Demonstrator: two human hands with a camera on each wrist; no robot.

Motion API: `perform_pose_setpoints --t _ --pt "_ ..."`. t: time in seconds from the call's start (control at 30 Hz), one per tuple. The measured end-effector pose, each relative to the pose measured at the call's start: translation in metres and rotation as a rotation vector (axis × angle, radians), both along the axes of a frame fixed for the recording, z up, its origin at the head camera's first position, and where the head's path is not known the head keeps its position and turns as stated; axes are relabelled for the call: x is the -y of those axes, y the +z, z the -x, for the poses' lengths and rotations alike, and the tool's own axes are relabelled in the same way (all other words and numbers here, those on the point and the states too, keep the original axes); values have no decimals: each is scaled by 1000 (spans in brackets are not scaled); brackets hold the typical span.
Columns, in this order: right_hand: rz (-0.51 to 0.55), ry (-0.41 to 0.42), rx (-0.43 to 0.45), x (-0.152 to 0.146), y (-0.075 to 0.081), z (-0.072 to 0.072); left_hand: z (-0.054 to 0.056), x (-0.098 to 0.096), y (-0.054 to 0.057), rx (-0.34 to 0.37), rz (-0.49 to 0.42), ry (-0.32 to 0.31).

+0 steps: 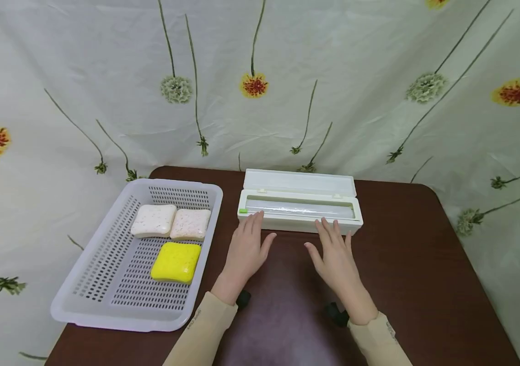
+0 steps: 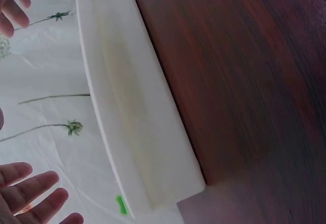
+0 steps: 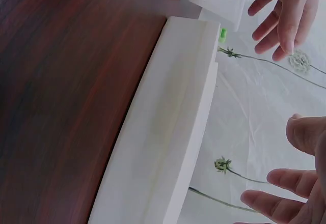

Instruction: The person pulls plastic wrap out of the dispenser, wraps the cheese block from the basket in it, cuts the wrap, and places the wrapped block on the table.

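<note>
A long white cling film dispenser stands at the back of the table with its lid raised. Through its window a roll of clear film shows, and a small green slider sits at the left end. My left hand hovers by the front left of the dispenser, fingers extended and holding nothing. Near the front right, my right hand spreads its fingers, also holding nothing. Both wrist views show the dispenser's plain front wall and the fingers apart from it.
To the left stands a white perforated plastic basket. In it lie two pale speckled sponges and a yellow sponge. A dark brown table carries everything, and a flower-printed curtain hangs behind and around it.
</note>
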State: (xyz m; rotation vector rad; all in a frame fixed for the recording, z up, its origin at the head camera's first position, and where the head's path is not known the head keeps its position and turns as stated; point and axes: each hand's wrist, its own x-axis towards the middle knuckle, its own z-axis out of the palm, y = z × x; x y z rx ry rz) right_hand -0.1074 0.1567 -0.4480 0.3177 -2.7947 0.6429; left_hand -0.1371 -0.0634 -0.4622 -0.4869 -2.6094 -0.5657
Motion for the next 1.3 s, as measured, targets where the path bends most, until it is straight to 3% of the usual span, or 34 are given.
perform_pose_setpoints --t 0.33,0.6,0.87,1.07,1.3 --pt "65 -72 -24 -26 1 8 21 8 -2 -43 -69 37" --pt "79 -77 -43 -40 -3 23 40 16 -4 34 -111 110" --pt "118 -108 -5 -55 -8 40 62 22 -11 136 -97 105" --pt "138 -157 60 -69 -12 61 71 25 -16 238 -106 112" --pt "123 -166 89 -76 -19 83 78 22 -15 244 -108 102"
